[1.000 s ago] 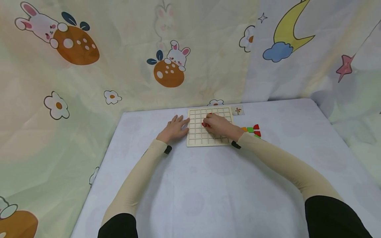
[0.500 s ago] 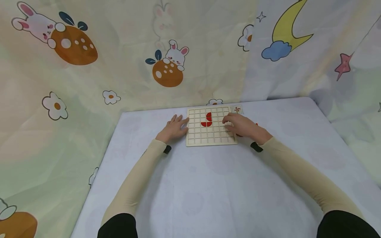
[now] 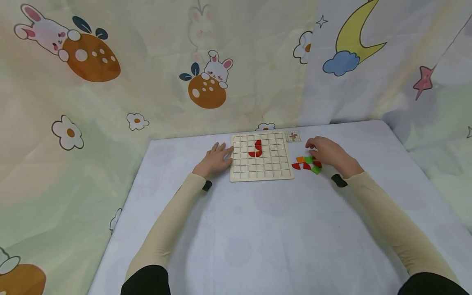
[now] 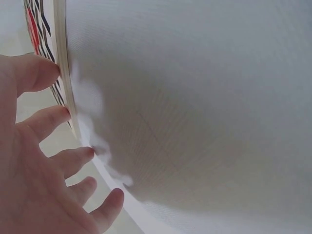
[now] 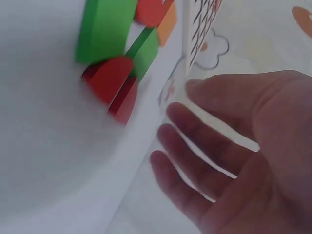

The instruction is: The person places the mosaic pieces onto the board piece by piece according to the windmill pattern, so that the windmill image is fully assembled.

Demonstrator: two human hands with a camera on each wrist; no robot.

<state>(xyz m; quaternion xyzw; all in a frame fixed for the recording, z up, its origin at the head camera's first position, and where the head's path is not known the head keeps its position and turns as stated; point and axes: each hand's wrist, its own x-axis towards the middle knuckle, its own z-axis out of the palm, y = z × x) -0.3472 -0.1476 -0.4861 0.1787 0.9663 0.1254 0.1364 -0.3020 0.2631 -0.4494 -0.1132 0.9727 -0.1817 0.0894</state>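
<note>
Close-fitting beige sleeves (image 3: 173,217) with black fabric (image 3: 147,280) higher up and small black wrist pieces (image 3: 339,180).

Left forearm (image 3: 171,213): beige-sleeved, reaching forward. Left hand (image 3: 215,160): at left edge of wooden grid board (image 3: 241,168), back of hand upward, fingers spread. Left thumb (image 4: 36,73) and left index finger (image 4: 48,122): tips appear to touch board's edge; remaining fingers beyond it. Right forearm (image 3: 385,219): beige-sleeved, slanting inward toward board. Right hand (image 3: 330,153): right of board, apart from it, fingers pointing toward it. Right thumb (image 5: 222,92): tip near right index finger (image 5: 209,133); visible fingers relaxed, slightly bent.
</note>
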